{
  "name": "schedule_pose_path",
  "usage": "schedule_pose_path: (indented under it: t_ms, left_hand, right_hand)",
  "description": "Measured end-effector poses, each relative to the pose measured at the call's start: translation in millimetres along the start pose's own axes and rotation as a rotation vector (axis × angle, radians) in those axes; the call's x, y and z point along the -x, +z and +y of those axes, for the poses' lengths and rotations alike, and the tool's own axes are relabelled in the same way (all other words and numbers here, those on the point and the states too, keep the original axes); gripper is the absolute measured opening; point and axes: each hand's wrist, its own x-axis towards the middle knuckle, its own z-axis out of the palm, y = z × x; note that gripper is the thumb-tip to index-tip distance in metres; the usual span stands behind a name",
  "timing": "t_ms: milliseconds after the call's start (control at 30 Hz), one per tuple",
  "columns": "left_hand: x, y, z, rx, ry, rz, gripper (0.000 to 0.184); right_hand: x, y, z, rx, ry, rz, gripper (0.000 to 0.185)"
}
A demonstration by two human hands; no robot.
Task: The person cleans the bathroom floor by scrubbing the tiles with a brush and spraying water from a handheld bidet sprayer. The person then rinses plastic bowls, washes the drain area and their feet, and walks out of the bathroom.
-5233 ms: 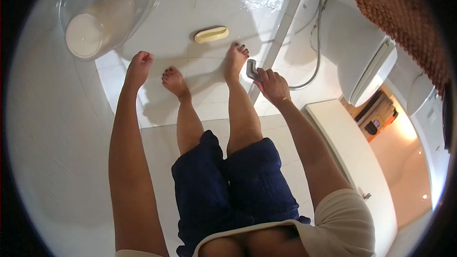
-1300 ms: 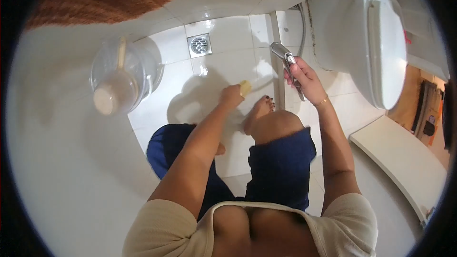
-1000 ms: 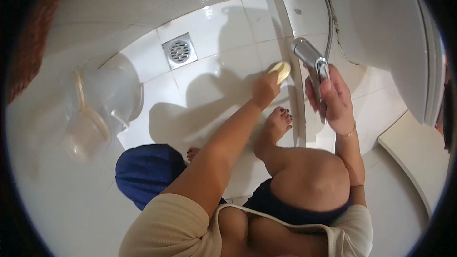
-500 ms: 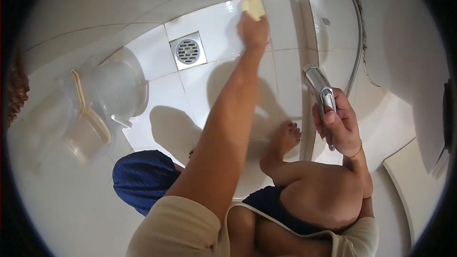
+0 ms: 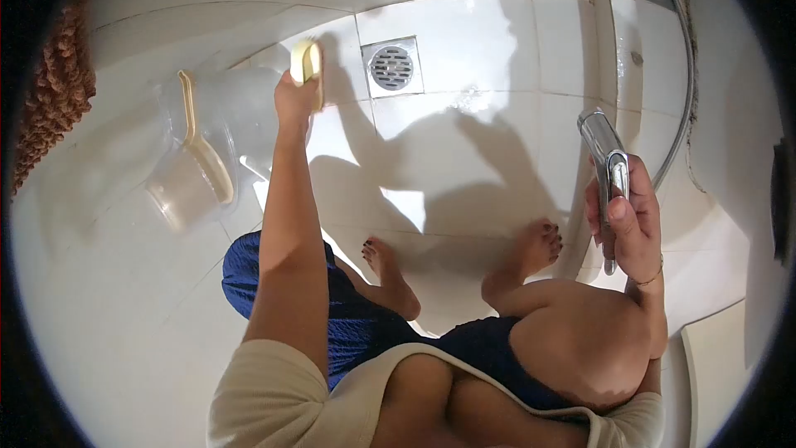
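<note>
My left hand (image 5: 295, 101) is wrapped round a pale yellow scrub brush (image 5: 304, 60) with a looped handle. The brush is at the floor near the back wall, left of the square metal drain (image 5: 391, 68). On the other side, my right hand (image 5: 638, 220) grips a chrome spray head (image 5: 603, 141), holding it above the low tiled ledge with the nozzle end pointing away from me. Wet streaks glisten on the white tile floor (image 5: 464, 41) right of the drain.
A translucent bucket (image 5: 249, 104) stands at the left with a clear dipper (image 5: 186, 187) with a beige handle by it. A metal hose (image 5: 690, 75) hangs along the right side. Brown textured cloth (image 5: 62, 87) is at the far left. My bare feet rest on the tiles.
My left hand has carried the scrub brush from right of the drain to its left. My view has shifted too. The right hand keeps its grip on the spray head.
</note>
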Motion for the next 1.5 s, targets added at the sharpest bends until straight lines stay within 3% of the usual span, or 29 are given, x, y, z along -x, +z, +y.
schedule_pose_path:
  t_ms: [100,167,200,233,300,367,433,567,633,667,733,833,867,1033,1133,1267,1333,1367,1400,1467,1500]
  left_hand:
    - [-34,-2,-43,-0.256,-0.092,0.107,0.025]
    - [-58,4,-39,-0.307,0.050,0.128,0.027]
    - [-80,7,-41,-0.431,0.206,0.025,0.029]
    - [-91,13,-43,-0.435,0.204,0.020,0.029]
    - [-88,18,-54,-0.481,0.462,-0.025,0.032]
    - [-69,37,-17,-0.427,0.778,-0.125,0.033]
    - [-61,74,17,-0.562,0.778,-0.048,0.033]
    - [-51,95,41,-0.538,0.751,-0.073,0.033]
    - [-55,92,41,-0.494,0.875,-0.091,0.036]
    - [-51,89,37,-0.491,0.866,-0.092,0.036]
    - [-50,85,47,-0.516,0.736,-0.475,0.039]
    - [-36,70,64,-0.445,0.842,-0.357,0.041]
    - [-28,66,81,-0.359,0.772,-0.300,0.039]
    - [-40,97,99,-0.531,0.950,-0.463,0.034]
    - [-30,103,86,-0.454,0.728,-0.562,0.025]
    - [-5,82,63,-0.565,0.758,-0.710,0.026]
    - [43,72,79,-0.400,0.689,-0.425,0.026]
    - [67,84,66,-0.183,0.769,-0.228,0.024]
    - [101,90,77,-0.128,0.571,-0.253,0.026]
    - [148,117,58,-0.153,0.600,-0.451,0.033]
    - [173,157,17,0.031,0.513,-0.526,0.035]
  right_hand:
    - [-2,6,4,0.028,0.036,0.010,0.055]
    - [-1,6,7,0.069,0.040,0.009,0.055]
    - [-1,5,9,0.108,0.042,0.003,0.056]
    - [-1,4,10,0.104,0.048,0.004,0.056]
    - [2,4,8,0.086,0.108,-0.006,0.056]
    - [-3,10,7,0.067,0.117,-0.007,0.056]
    - [-5,13,8,0.100,0.127,0.005,0.058]
    - [-7,18,9,0.073,0.099,-0.059,0.049]
    - [-8,20,14,0.113,0.070,-0.067,0.047]
    - [-7,22,16,0.127,0.067,-0.048,0.047]
    - [-8,22,14,0.160,0.043,-0.012,0.048]
    - [-6,22,12,0.147,0.030,-0.036,0.049]
    - [-6,23,9,0.147,0.037,-0.047,0.048]
    - [-1,26,14,0.169,0.058,-0.022,0.047]
    - [0,23,13,0.167,0.023,-0.037,0.047]
    - [4,17,11,0.154,0.036,-0.068,0.048]
    - [2,18,13,0.125,0.052,-0.102,0.047]
    - [2,19,15,0.107,0.039,-0.082,0.047]
    - [2,19,15,0.096,0.028,-0.061,0.047]
    - [0,21,12,0.126,0.048,-0.051,0.047]
    - [-1,22,10,0.149,0.068,-0.035,0.046]
